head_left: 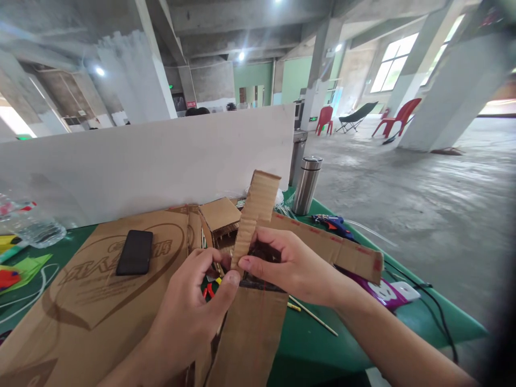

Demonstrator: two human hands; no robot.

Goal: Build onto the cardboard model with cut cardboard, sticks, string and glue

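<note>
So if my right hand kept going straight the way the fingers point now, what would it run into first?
The right hand points leftward, fingertips already pinching the cardboard strip. Just past the strip it would probably meet the left hand, whose thumb presses the same fold; depth is hard to judge.

Phone (134,252) on cardboard sheet (92,301), flask (307,185) behind right, glue gun (330,222) beside it

Matt corrugated cardboard strip (255,215), seemingly rough
</note>
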